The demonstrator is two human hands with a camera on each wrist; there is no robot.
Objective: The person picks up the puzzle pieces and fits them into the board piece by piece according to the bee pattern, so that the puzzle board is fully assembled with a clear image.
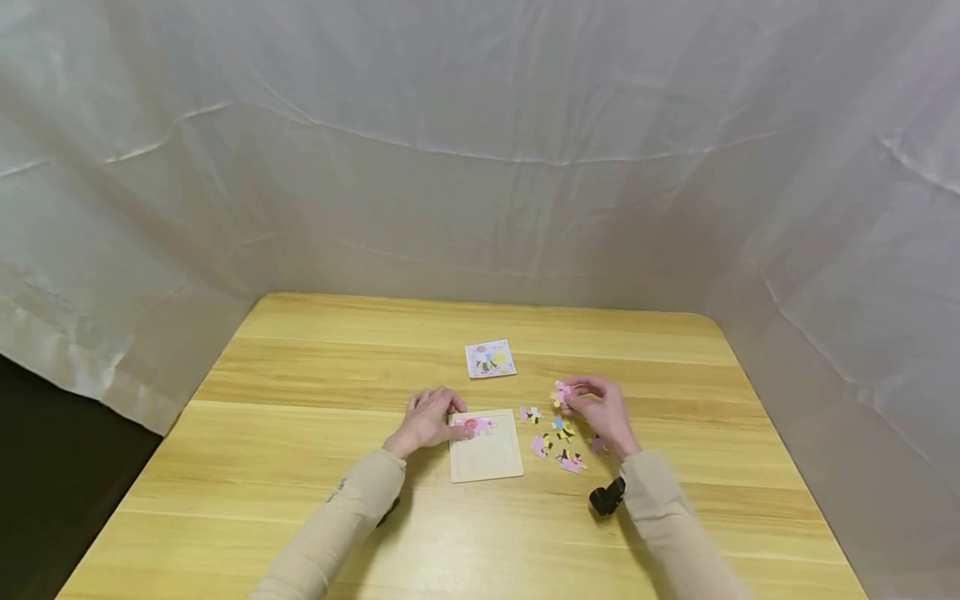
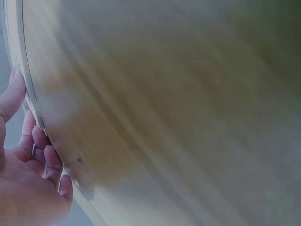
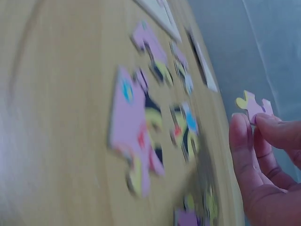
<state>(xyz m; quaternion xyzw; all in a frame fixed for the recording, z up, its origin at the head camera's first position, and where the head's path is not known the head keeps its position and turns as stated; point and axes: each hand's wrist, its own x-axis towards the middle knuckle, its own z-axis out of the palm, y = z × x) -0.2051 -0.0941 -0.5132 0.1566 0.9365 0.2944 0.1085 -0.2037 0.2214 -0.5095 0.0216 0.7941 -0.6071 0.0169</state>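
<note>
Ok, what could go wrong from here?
The pink piece could slip: the right hand seems to pinch it only near the fingertips.
The right wrist is close to a loose piece and might nudge it on the way across.
The left hand has its thumb over the tray, partly covering the pieces there, so a push might shift them.

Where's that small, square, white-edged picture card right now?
In the head view, the small, square, white-edged picture card lies on the yellow wooden table, just beyond the pale square tray and left of the right hand.
</note>
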